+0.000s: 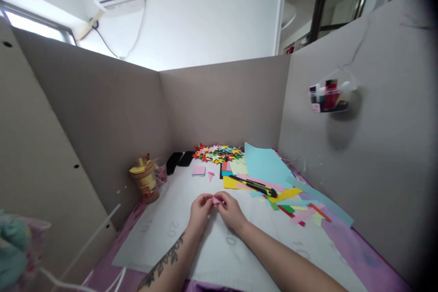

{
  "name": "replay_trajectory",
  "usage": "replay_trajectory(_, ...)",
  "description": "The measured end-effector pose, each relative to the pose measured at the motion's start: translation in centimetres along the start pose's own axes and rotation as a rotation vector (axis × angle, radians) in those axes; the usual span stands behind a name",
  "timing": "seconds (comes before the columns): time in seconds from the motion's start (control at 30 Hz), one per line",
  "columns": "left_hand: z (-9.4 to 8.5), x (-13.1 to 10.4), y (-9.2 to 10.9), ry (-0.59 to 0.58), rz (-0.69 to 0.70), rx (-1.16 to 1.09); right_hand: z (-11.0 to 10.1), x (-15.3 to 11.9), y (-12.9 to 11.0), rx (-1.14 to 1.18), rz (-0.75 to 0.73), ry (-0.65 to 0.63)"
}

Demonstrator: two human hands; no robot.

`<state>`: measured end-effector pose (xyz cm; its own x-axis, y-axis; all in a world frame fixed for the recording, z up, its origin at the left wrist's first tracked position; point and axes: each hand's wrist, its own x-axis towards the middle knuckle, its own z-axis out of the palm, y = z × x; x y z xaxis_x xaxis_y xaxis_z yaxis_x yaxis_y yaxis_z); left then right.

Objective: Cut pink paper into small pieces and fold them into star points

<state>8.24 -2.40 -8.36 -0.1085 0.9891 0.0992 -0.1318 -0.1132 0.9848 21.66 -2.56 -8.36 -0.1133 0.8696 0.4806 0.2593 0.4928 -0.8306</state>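
Observation:
A small folded piece of pink paper (215, 200) is pinched between my two hands, low over the white board (174, 210). My left hand (200, 209) grips its left side with thumb and fingertips. On the other side, my right hand (230, 207) has its fingers closed on the same paper. Just beyond the hands lie another pink folded piece (211, 176) and a stack of square pink paper (199, 171). A black and yellow utility knife (256, 186) rests on paper strips to the right.
Many colourful folded paper stars (219, 153) are heaped at the back. Coloured paper scraps (294, 210) and a large light-blue sheet (265, 164) spread to the right. A brown container (146, 180) and two black phone-like slabs (185, 159) stand at left. Grey panels (222, 105) enclose the table.

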Motion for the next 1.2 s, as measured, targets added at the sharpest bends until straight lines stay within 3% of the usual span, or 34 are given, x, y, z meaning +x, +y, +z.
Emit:
replay_trajectory(0.3, 0.2, -0.5, 0.8, -0.043, -0.013, 0.071, -0.4, 0.9, 1.5, 0.078, 0.129, 0.087)
replay_trajectory(0.53, -0.2, 0.3, 0.1, -0.048, -0.029, 0.097, -0.2, 1.6, 2.4, 0.188, 0.164, 0.077)
replay_trajectory(0.67, -0.1, 0.5, -0.1, -0.079, -0.036, 0.140, -0.6, 1.9, 2.3, 0.231, 0.226, 0.070)
replay_trajectory(0.87, 0.8, 0.3, 1.3, -0.086, 0.035, 0.293, -1.1, 2.3, 1.4, 0.274, 0.247, 0.088)
replay_trajectory(1.03, 1.7, 1.8, 1.3, -0.094, 0.033, 0.330, -1.4, 2.6, 1.4, 0.357, 0.294, 0.137)
replay_trajectory(1.2, 2.3, 3.4, 0.2, -0.048, 0.031, 0.282, -1.6, 3.2, 2.4, 0.515, 0.448, 0.204)
